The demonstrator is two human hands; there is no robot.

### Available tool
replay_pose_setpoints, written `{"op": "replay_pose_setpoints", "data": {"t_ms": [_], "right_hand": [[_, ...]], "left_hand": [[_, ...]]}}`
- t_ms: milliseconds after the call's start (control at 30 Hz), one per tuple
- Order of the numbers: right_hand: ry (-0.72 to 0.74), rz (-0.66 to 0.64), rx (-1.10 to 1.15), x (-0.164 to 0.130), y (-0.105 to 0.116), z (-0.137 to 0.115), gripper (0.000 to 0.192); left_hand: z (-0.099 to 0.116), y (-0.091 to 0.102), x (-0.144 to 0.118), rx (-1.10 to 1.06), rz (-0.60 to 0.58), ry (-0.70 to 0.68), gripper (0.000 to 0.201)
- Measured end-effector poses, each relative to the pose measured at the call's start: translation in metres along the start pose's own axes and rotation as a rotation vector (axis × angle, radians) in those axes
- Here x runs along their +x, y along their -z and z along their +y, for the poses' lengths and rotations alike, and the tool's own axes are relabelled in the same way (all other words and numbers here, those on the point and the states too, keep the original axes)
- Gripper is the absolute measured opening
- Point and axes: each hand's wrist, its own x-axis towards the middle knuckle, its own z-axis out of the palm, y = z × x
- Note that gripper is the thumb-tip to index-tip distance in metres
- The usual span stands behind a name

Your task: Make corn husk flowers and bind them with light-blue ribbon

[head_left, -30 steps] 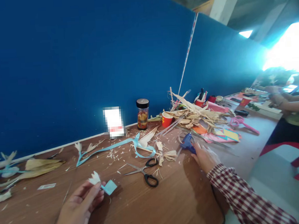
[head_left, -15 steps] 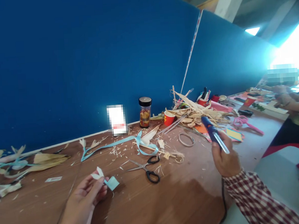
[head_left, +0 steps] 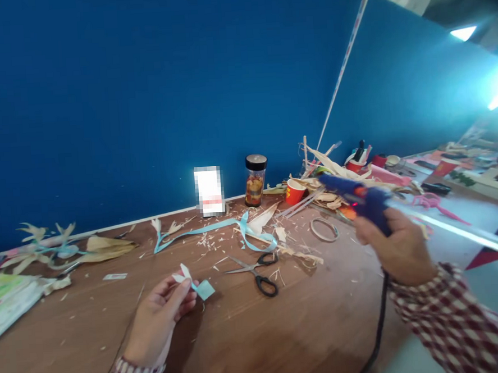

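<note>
My left hand [head_left: 158, 318] pinches a small piece made of pale husk petals and a light blue ribbon tab [head_left: 196, 284], just above the wooden table [head_left: 250, 338]. My right hand [head_left: 398, 250] grips a blue glue gun [head_left: 355, 198], raised over the table with its nozzle pointing left; its black cord [head_left: 378, 330] hangs down toward the table edge. Black-handled scissors [head_left: 256, 269] lie open between my hands. A long light blue ribbon [head_left: 218, 230] curls across the table beyond them.
Husk scraps litter the table. A heap of dried husks [head_left: 329, 184], a red paper cup [head_left: 294, 192], a black-lidded jar [head_left: 255, 180] and a ring [head_left: 324, 229] sit near the blue wall. Husk flowers [head_left: 54, 249] lie at far left. Pink scissors [head_left: 433, 203] lie far right.
My right hand took the glue gun off the table, lifted it and turned its nozzle to the left. My left hand kept holding the small husk and ribbon piece. The view swung left.
</note>
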Motion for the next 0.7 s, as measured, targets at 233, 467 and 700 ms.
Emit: {"op": "replay_pose_setpoints", "data": {"t_ms": [233,467,700], "right_hand": [[-0.286,-0.572,0.593,-0.021,-0.027,-0.016,0.019],[-0.372,-1.053,0.564,-0.093,-0.104,-0.004,0.027],[-0.381,-1.152,0.523,-0.107,-0.13,-0.004,0.032]], "left_hand": [[0.004,0.001,0.001,0.157,-0.023,0.014,0.028],[-0.003,0.003,0.005,0.234,-0.012,-0.036,0.025],[-0.003,0.005,0.008,0.274,-0.012,0.018,0.022]]}}
